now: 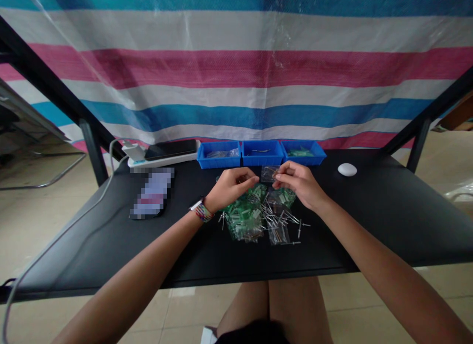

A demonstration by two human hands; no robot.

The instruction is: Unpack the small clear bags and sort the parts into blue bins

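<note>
My right hand (298,183) pinches a small clear plastic bag (269,173) by its right edge, holding it just above the black table (388,206). My left hand (229,186) is curled with fingertips together beside the bag's left edge; what it holds, if anything, is too small to make out. Under both hands lies a pile of clear bags with green parts (246,217) and several loose metal pins (291,221). A beaded band sits on my left wrist.
Three blue bins (260,153) line the table's back edge. A phone lies on a white power strip (162,154) at back left, its cable running off the left edge. A blurred card (152,198) and a white round object (347,169) also lie on the table. A striped tarp hangs behind.
</note>
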